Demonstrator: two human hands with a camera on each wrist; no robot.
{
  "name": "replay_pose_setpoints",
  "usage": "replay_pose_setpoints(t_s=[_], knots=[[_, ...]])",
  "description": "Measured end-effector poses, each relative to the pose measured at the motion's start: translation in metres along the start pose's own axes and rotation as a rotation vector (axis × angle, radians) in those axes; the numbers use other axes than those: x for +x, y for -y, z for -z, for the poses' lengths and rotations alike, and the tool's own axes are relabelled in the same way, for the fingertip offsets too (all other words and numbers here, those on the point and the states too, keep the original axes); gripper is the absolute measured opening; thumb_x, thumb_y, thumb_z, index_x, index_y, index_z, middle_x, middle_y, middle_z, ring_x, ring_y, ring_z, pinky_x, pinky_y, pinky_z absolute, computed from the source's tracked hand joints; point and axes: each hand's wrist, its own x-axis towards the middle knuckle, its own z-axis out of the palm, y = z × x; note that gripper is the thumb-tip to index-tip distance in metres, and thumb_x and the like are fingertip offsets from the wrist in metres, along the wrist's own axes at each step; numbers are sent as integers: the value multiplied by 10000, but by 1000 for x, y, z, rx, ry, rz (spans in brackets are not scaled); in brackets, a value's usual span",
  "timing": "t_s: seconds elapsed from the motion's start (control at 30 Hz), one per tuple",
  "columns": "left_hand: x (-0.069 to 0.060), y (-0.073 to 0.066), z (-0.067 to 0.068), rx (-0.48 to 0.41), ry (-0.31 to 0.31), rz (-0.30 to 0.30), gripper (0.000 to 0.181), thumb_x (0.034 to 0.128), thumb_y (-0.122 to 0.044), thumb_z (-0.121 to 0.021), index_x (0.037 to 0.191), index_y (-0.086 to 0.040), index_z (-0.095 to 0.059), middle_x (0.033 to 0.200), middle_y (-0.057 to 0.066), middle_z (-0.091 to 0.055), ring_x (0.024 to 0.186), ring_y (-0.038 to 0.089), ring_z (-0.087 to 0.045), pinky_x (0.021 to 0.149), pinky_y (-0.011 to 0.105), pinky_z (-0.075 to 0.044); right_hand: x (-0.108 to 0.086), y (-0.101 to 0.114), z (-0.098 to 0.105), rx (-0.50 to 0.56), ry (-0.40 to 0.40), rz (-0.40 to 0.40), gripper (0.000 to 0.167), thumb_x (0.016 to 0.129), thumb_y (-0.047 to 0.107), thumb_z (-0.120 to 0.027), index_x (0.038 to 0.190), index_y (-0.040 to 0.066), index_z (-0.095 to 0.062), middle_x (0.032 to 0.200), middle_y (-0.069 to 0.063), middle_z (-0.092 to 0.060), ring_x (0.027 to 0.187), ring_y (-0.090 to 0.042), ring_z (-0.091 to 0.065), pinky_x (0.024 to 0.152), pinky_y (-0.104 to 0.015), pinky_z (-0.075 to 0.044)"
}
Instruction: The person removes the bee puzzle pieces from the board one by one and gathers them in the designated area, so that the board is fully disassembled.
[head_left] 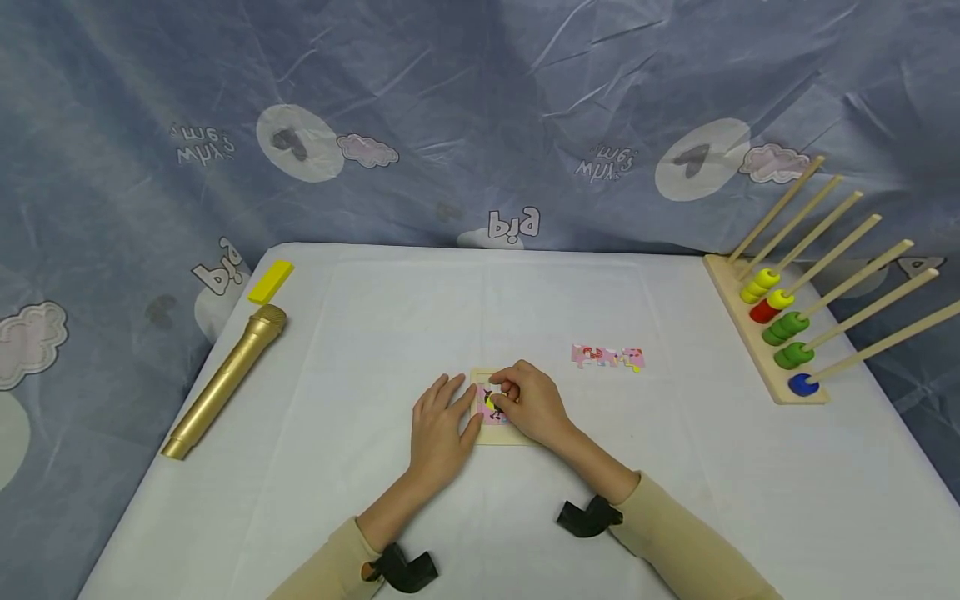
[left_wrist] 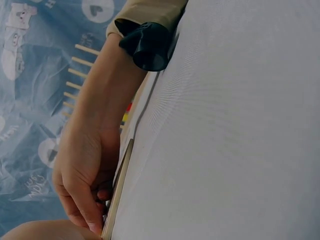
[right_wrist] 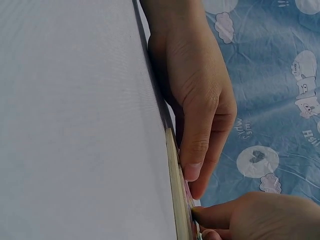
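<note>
A small wooden-framed jigsaw puzzle [head_left: 492, 435] lies flat on the table, with pink, yellow and black pieces in its tray. My left hand [head_left: 442, 433] rests at its left edge, fingers spread and fairly straight; the right wrist view shows this left hand [right_wrist: 197, 100] with its thumb against the frame [right_wrist: 173, 175]. My right hand [head_left: 536, 404] bends over the puzzle's right side, thumb and index finger curled at a puzzle piece [head_left: 491, 403], largely hidden by the fingers. In the left wrist view the right hand [left_wrist: 82, 160] reaches down to the frame.
A joined strip of pink puzzle pieces [head_left: 607, 357] lies right of the puzzle. Far right stands a wooden peg abacus [head_left: 757, 333] with coloured beads. On the left are a gold microphone [head_left: 225, 383] and a yellow block [head_left: 271, 282]. A patterned blue curtain [head_left: 450, 125] hangs behind.
</note>
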Motion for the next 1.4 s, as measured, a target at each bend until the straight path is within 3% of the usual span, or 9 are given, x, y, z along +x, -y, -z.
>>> replay_pose_setpoints(t_s=[0.27,0.67,1.4], knots=[[0,0,0,-11,14,3,411,889,-225,-695,1260,-53,-660,1396,145,-557,1368,354,-417,1090,555,-313,-1,0,0,5,-8,10,178,778,46,-788,941,57,-718,754,-3,-551,652,-83,-483,611,-217,-386],[1,0,1,-2,32,3,414,896,-237,-690,1268,-58,-655,1405,146,-549,1376,350,-405,1097,552,-309,0,-3,2,117,13,-1,146,836,27,-721,954,94,-667,807,-33,-664,608,-70,-494,576,-216,-394],[0,0,2,-8,23,2,414,886,-232,-703,1258,-56,-662,1401,144,-553,1367,357,-416,1088,559,-313,-1,4,6,250,13,-15,117,869,-29,-660,892,86,-665,776,-29,-630,696,-127,-532,630,-215,-446]])
